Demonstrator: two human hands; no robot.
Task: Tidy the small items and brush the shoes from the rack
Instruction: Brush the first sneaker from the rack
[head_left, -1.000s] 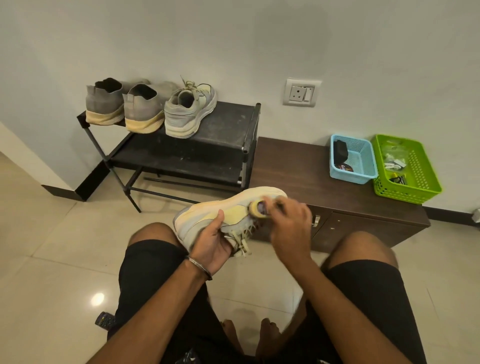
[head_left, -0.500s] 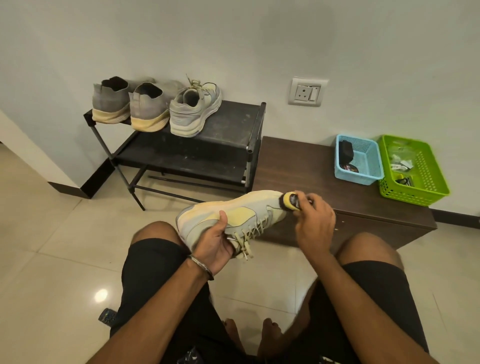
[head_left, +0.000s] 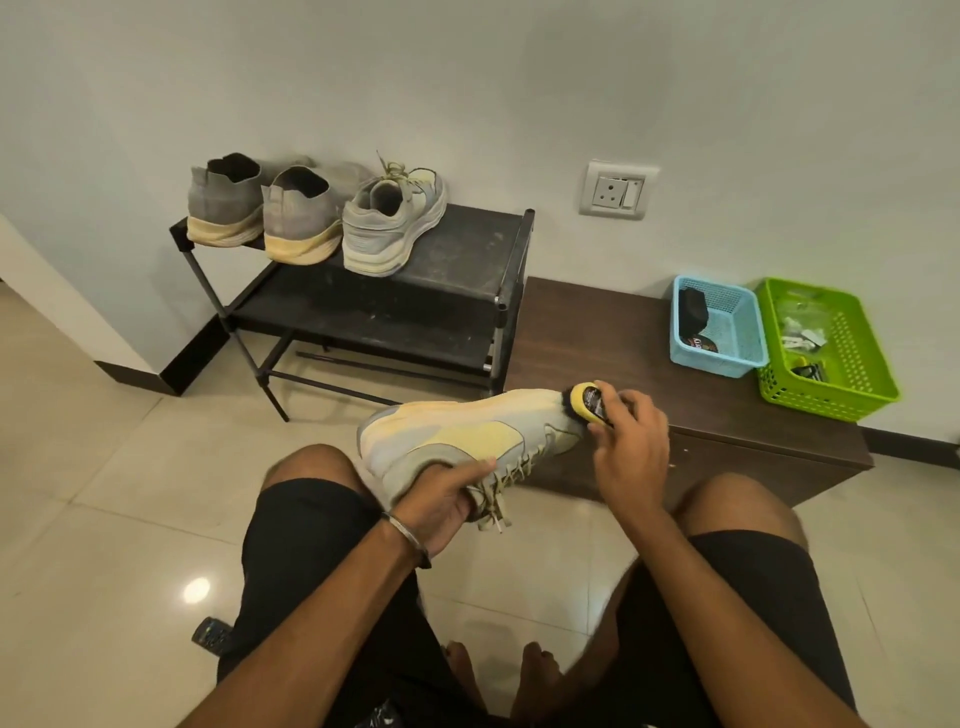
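Observation:
A pale yellow and grey sneaker lies on its side above my knees, sole facing away. My left hand grips it at the opening near the laces. My right hand holds a small yellow brush with dark bristles against the sneaker's toe. Three more shoes stand on top of the black rack: two grey slip-ons and the matching laced sneaker.
A dark wooden low cabinet stands right of the rack. On it sit a blue basket with dark items and a green basket with small items. A wall socket is above. A dark object lies on the floor tiles.
My right hand has slid the brush along the sneaker from its side to the toe end. The left hand keeps its hold on the sneaker.

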